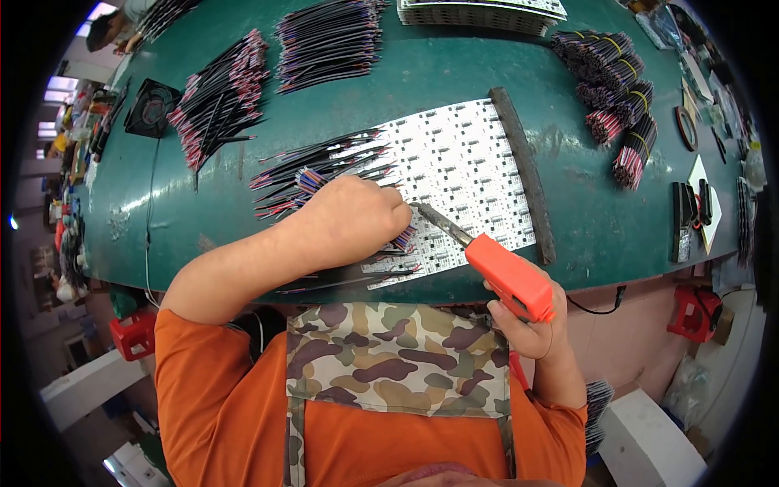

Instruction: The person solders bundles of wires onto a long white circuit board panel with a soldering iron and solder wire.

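My left hand (357,217) is closed on a bundle of thin wires (309,180) with coloured ends; the bundle sticks out on both sides of the fist. Under it lies a white panel of small circuit boards (458,154). Loose black wires (324,158) with red and blue ends rest along the panel's left side. My right hand (531,329) grips a red-orange soldering gun (510,278). Its dark tip points left and ends close to my left fingers, over the panel. Whether the tip touches a wire there I cannot tell.
A dark bar (523,174) lies along the panel's right edge. Black wire piles (329,45) and a stack of white panels (483,15) stand farther back. Tied wire bundles (604,77), a stapler (683,219) and tape (686,128) are right. A small black fan (152,108) stands left.
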A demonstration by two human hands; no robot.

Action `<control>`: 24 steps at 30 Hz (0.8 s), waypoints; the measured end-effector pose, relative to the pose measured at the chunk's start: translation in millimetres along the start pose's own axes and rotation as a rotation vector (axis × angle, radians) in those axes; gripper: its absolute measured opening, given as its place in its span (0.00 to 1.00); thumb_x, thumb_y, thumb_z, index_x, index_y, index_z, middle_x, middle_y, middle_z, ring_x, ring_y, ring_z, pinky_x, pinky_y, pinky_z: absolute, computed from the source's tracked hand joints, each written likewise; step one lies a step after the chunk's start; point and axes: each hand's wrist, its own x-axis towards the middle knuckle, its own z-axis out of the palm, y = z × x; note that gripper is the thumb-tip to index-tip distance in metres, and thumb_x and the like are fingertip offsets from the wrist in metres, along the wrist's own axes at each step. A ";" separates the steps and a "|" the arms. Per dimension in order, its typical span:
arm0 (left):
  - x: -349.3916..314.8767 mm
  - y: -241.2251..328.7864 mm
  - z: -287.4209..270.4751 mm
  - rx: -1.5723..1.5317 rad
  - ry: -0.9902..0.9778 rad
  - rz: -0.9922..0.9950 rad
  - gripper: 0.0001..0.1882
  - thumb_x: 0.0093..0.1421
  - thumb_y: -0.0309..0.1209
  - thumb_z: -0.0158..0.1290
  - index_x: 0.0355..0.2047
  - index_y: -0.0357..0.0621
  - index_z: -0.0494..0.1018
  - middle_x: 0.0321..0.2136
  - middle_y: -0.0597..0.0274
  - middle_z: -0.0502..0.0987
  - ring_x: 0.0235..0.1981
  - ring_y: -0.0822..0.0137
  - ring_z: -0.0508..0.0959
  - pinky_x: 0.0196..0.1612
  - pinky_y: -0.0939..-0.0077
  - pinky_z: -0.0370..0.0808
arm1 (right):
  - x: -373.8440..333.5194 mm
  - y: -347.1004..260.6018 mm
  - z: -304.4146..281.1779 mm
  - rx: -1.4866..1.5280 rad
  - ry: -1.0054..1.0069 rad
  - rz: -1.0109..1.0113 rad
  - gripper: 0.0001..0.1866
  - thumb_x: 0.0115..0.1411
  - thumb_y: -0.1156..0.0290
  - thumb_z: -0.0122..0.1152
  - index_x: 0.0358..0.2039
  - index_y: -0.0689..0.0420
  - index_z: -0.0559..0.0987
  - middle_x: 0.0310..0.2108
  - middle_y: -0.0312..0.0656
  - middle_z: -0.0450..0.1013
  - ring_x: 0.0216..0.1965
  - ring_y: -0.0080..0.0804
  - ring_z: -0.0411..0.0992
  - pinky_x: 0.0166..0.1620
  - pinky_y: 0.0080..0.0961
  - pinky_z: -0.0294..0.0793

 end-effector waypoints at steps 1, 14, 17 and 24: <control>-0.4 1.7 -0.4 0.002 -0.003 0.002 0.05 0.53 0.28 0.50 0.25 0.40 0.73 0.25 0.56 0.77 0.29 0.56 0.81 0.31 0.62 0.78 | 0.7 1.5 -0.5 -0.046 -0.012 -0.055 0.24 0.51 0.77 0.66 0.49 0.69 0.74 0.44 0.55 0.77 0.41 0.47 0.79 0.45 0.32 0.77; 0.1 3.2 2.4 0.041 -0.014 0.004 0.08 0.52 0.27 0.51 0.33 0.39 0.72 0.25 0.58 0.74 0.28 0.57 0.79 0.30 0.63 0.76 | -8.3 1.4 -8.2 -0.033 0.060 -0.103 0.24 0.52 0.76 0.66 0.50 0.67 0.75 0.46 0.55 0.76 0.41 0.47 0.79 0.45 0.34 0.77; 1.1 2.5 0.6 0.006 -0.026 -0.018 0.07 0.52 0.27 0.52 0.31 0.39 0.72 0.27 0.57 0.75 0.29 0.55 0.79 0.32 0.62 0.76 | -9.9 2.5 -6.2 0.008 0.080 -0.074 0.23 0.51 0.75 0.66 0.49 0.67 0.76 0.48 0.56 0.75 0.42 0.48 0.79 0.46 0.34 0.77; -4.0 -17.6 -16.8 -0.443 -0.006 -0.151 0.11 0.52 0.28 0.60 0.34 0.38 0.73 0.34 0.51 0.73 0.40 0.48 0.75 0.42 0.59 0.73 | -12.9 3.7 -9.0 -0.039 0.070 -0.093 0.23 0.52 0.74 0.66 0.49 0.67 0.75 0.47 0.54 0.76 0.41 0.46 0.79 0.45 0.33 0.77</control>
